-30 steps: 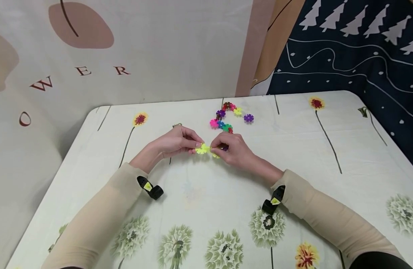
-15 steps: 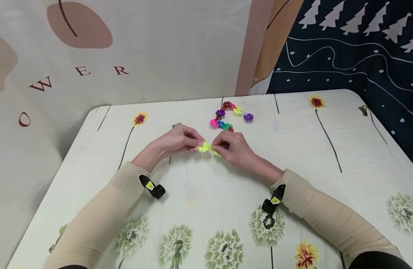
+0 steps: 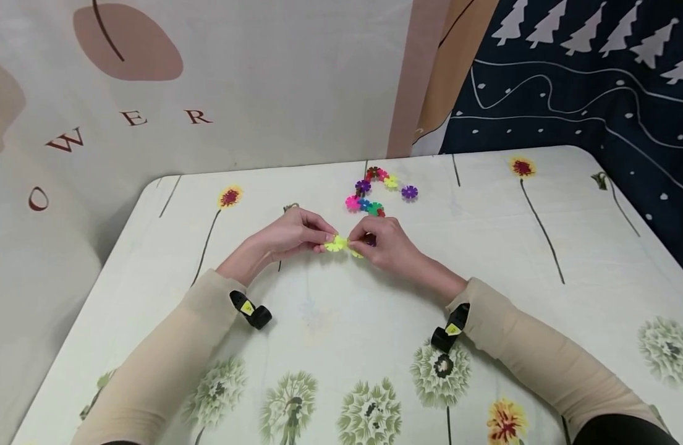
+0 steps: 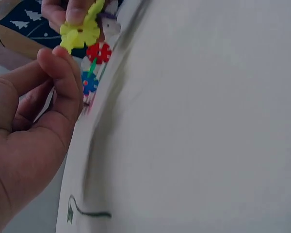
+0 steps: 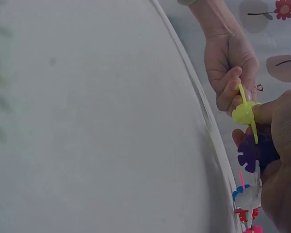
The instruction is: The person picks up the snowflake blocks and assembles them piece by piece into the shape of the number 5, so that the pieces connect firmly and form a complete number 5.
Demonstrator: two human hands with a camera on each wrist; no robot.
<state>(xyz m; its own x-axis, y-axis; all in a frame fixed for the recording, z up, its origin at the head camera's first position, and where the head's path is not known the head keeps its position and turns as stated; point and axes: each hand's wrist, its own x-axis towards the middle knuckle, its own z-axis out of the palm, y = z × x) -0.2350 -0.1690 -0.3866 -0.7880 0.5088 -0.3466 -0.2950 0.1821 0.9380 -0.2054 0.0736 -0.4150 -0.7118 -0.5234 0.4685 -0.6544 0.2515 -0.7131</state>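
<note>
Thumb and fingertips of my left hand (image 3: 296,233) pinch a yellow slotted snowflake disc (image 3: 335,244) over the middle of the table. Close on its right, my right hand (image 3: 390,247) pinches another yellow disc (image 5: 244,113), and the two hands nearly meet. Beside the right fingers in the right wrist view, a purple disc (image 5: 249,155) joins onto the yellow ones, partly covered by the hand. From there a chain of colored discs trails away, with a red disc (image 4: 99,53) and a blue disc (image 4: 90,82) in the left wrist view.
Behind the right hand, the linked discs curve across the table, through a pink disc (image 3: 353,203) and a yellow disc (image 3: 391,181), near a purple disc (image 3: 410,193). A flower-print cloth (image 3: 319,334) covers the table, and a fabric backdrop (image 3: 296,86) stands along its far edge.
Both hands keep their pinch on the yellow discs with only tiny shifts. The head view has tilted slightly, and the disc chain lies as before.
</note>
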